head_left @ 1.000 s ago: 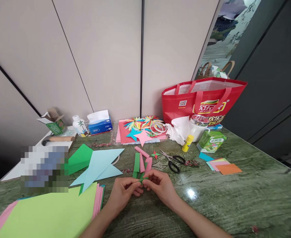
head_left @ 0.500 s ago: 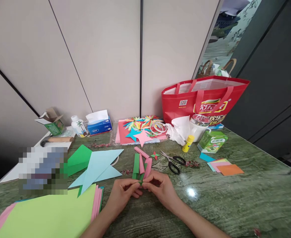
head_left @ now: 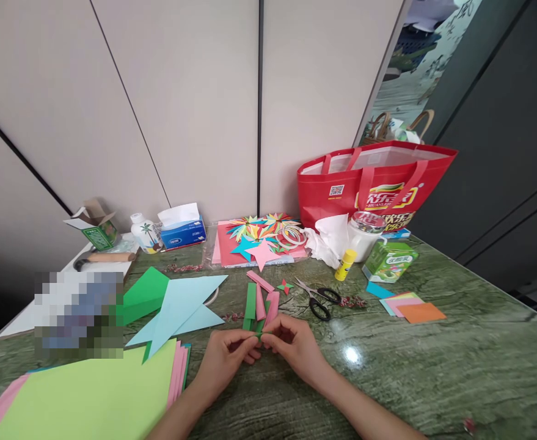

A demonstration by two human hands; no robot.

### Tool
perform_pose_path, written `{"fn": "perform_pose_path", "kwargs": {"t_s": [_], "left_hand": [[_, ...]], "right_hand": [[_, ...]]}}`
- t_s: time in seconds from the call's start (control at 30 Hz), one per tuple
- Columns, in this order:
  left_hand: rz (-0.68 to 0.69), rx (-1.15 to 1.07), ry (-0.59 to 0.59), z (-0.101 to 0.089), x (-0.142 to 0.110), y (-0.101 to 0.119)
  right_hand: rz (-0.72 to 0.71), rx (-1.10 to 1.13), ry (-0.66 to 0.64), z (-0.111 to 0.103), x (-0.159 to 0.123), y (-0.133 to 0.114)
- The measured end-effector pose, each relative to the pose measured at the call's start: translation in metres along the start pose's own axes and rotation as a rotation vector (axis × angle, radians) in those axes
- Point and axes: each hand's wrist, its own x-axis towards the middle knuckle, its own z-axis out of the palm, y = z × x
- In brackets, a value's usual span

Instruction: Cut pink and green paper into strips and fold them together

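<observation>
Between both hands is a small piece of green paper (head_left: 258, 335), mostly covered by the fingers. My left hand (head_left: 228, 357) pinches its left end with thumb and forefinger. The right end is pinched by my right hand (head_left: 294, 347), the fingertips of the two hands nearly meeting. Just beyond them lie folded green paper strips (head_left: 250, 300) and pink paper strips (head_left: 259, 302). A small red-and-green folded star (head_left: 285, 286) sits beside the strips. To its right rest scissors (head_left: 317, 299) with black handles, blades partly spread.
Large light-blue paper shapes (head_left: 188, 305) and a stack of coloured paper (head_left: 89, 397) lie at left. At the back are a tissue box (head_left: 183, 233), finished paper stars (head_left: 263, 252) and a red bag (head_left: 332, 205). A glue stick (head_left: 346, 265), green carton (head_left: 390, 261) and paper pieces (head_left: 424, 312) stand right.
Both hands keep their pinch on the green paper, with hardly any movement. The whole view has shifted very slightly.
</observation>
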Motion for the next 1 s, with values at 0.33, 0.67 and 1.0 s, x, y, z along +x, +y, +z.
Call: {"fn": "perform_pose_path", "kwargs": {"t_s": [0.33,0.67,1.0], "left_hand": [[-0.027,-0.069,-0.008,0.0001,-0.0021,0.0014],[-0.038,-0.090,-0.029,-0.0015,-0.0027,0.0045],[-0.016,-0.076,0.003,0.0004,-0.0052,0.0057]], "right_hand": [[0.002,-0.021,0.006,0.0013,-0.0019,0.0038],[0.116,0.164,0.010,0.0012,0.0009,0.0012],[0.132,0.222,-0.025,-0.0012,0.0025,-0.0004]]}}
